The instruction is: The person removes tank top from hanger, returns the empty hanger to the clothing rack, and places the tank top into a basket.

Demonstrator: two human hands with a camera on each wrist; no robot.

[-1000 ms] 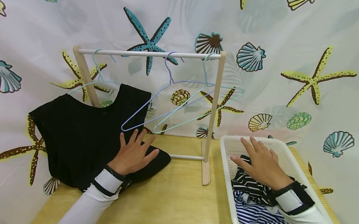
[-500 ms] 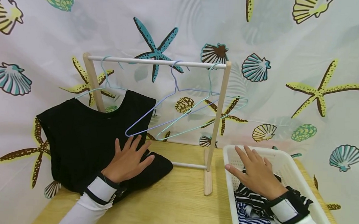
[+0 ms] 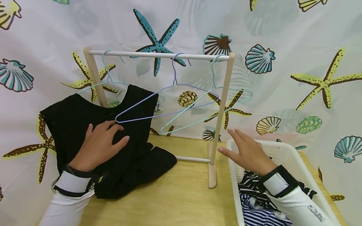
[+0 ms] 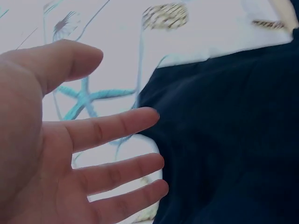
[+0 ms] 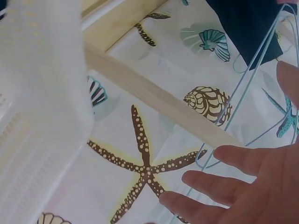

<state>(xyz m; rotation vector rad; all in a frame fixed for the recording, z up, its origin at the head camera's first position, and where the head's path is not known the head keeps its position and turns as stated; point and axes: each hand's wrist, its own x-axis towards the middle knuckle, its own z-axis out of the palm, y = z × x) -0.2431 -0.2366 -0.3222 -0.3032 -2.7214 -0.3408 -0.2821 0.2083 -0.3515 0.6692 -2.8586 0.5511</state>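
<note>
A black sleeveless top (image 3: 66,127) hangs from a mint hanger (image 3: 109,79) at the rack's left end, its lower part lying on the table. In front of it is my left hand (image 3: 97,144), fingers spread, fingertips right at the lower left corner of a bare violet-blue hanger (image 3: 174,81). The left wrist view shows this hand's (image 4: 32,154) extended fingers beside the black cloth (image 4: 229,130). My right hand (image 3: 248,152) reaches over the basket's left rim toward the rack's right post, palm empty. Bare hangers pass behind its fingers (image 5: 215,186) in the right wrist view.
The wooden rack with a white rail (image 3: 153,55) stands on the table (image 3: 188,202). A second mint hanger (image 3: 213,85) hangs at its right end. A white basket (image 3: 237,201) on the right holds striped clothes (image 3: 264,216). A patterned curtain (image 3: 320,28) covers the wall behind.
My left hand has moved left and up across the black top. The violet-blue hanger's left corner has swung left and up. My right hand has shifted up and left toward the post.
</note>
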